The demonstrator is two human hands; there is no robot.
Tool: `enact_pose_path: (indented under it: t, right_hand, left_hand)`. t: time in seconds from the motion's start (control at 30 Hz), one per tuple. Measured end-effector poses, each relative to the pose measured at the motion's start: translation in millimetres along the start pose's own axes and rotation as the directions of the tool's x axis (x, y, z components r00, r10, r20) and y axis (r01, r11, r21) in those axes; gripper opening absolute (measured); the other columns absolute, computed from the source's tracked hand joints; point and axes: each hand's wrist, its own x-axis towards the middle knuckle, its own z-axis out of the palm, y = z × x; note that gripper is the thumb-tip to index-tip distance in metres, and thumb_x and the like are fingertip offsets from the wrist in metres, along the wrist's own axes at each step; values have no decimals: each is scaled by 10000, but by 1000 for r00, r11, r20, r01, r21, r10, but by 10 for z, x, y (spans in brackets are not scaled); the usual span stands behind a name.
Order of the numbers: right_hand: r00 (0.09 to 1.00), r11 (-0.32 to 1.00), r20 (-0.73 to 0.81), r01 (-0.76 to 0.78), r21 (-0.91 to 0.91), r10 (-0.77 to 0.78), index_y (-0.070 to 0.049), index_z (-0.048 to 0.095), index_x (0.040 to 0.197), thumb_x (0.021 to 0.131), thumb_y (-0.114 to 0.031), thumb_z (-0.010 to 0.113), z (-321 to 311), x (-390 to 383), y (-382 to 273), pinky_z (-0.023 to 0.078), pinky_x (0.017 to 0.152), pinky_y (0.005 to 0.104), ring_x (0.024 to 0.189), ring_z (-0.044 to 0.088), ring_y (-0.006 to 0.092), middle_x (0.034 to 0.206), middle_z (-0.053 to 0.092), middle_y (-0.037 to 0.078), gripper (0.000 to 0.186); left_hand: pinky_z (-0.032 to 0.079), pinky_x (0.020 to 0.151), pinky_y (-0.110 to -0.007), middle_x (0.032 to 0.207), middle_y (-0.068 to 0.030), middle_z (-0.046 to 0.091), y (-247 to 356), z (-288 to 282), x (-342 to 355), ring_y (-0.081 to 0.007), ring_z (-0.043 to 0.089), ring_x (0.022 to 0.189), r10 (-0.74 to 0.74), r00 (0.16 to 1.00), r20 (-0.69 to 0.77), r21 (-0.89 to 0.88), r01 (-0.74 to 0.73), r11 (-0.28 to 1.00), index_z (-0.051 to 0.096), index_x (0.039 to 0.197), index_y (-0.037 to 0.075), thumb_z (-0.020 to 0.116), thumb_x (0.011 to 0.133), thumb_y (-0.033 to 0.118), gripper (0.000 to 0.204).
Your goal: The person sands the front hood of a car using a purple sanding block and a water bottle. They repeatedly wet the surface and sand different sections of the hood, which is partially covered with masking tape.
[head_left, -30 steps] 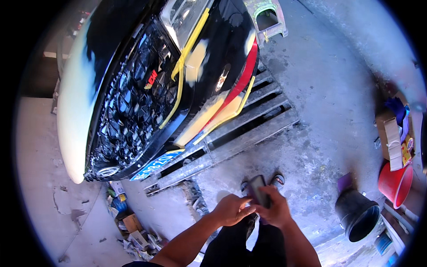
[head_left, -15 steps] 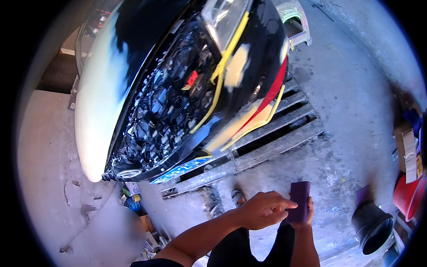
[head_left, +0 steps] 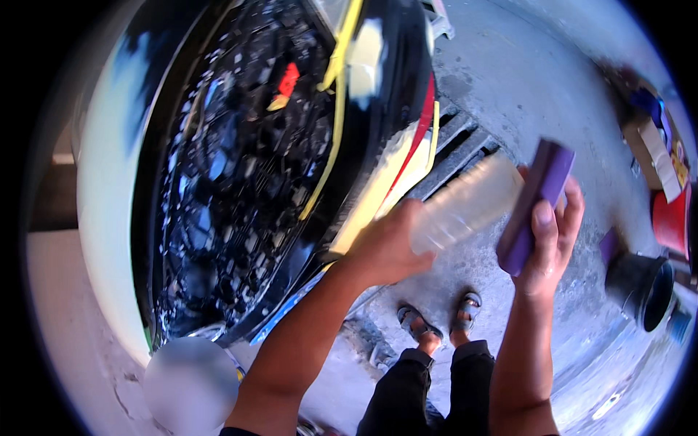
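My left hand (head_left: pixel 389 245) is closed around a translucent plastic bottle (head_left: pixel 469 203), which is tilted and slightly blurred by motion. The bottle's far end reaches close to a purple sanding block (head_left: pixel 536 207). Gripped upright by my right hand (head_left: pixel 554 236), the block has my thumb across its near face. Both hands are in front of a car's corner, where pale filler (head_left: pixel 385 174) covers part of the dark bodywork. Yellow masking tape (head_left: pixel 336 131) runs along the edges there.
A grated drain (head_left: pixel 465 149) crosses the floor beside the car. At the right stand a black bucket (head_left: pixel 625 280), a red bucket (head_left: pixel 669 221) and a cardboard box (head_left: pixel 646 149). A round, blurred pale shape (head_left: pixel 190 385) is at lower left.
A bottle has come into view in my left hand, which was pointing at the block before. My right hand has raised the sanding block. The view has shifted, showing my feet.
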Motion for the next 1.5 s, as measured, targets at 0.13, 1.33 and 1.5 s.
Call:
enact_pose_path:
  t: [0.13, 1.33, 1.5]
  right_hand:
    - [963, 881, 154, 131, 455, -223, -34, 358, 1415, 855, -259, 738, 534, 210, 25, 423, 1025, 392, 1178, 557, 241, 1286, 563, 184, 714]
    - [926, 821, 92, 368, -436, -366, -103, 508, 1410, 902, -226, 667, 674, 242, 2858, 478, 933, 494, 1071, 549, 522, 1370, 437, 372, 546]
    - [910, 779, 85, 394, -489, -406, -103, 507, 1412, 917, -259, 653, 621, 598, 2900, 475, 931, 500, 1094, 547, 519, 1367, 442, 372, 540]
  left_hand:
    - [479, 951, -395, 1183, -198, 614, -255, 223, 456, -310, 609, 1113, 68, 916, -396, -391, -235, 890, 432, 1348, -14, 813, 752, 224, 746]
    - [379, 1051, -443, 1385, -175, 489, -977, -386, 1052, -313, 479, 1270, 703, 529, -475, 527, -469, 709, 397, 1412, 1, 741, 812, 539, 877]
    - [378, 1059, -436, 1395, -178, 485, -992, -306, 1124, -296, 482, 1252, 700, 486, -523, 552, -433, 712, 390, 1414, 10, 730, 789, 602, 926]
